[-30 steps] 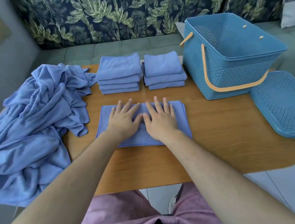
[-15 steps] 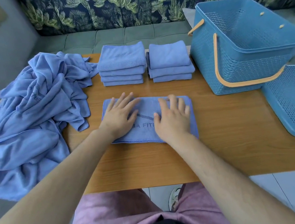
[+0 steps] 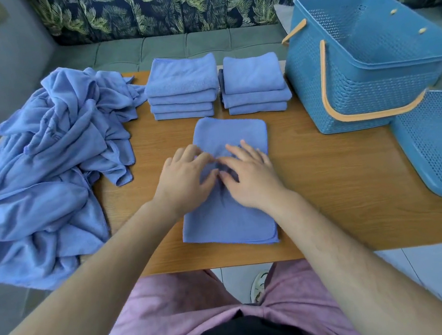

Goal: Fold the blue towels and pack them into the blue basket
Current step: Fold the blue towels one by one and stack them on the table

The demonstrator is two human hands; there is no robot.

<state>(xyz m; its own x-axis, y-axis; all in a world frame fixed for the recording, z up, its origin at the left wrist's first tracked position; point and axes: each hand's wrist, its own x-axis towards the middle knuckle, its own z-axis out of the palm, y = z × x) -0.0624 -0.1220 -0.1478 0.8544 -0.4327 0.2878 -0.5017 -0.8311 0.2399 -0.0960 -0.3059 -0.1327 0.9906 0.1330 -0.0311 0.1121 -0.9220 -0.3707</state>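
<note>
Blue towel (image 3: 228, 216), half-folded on the table (image 3: 327, 182) left of the blue basket (image 3: 358, 94); left hand (image 3: 185, 177) and right hand (image 3: 251, 174) press it, fingers (image 3: 185, 155) flat. Probably soft, light, limp: best pinched at its near corners.

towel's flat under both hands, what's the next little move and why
Probably fold the towel in half, bringing its near edge up to the far edge. It lies flat and lengthwise on the table, with the left hand and right hand pressing its middle, and it looks longer than the folded towels stacked behind it.
</note>
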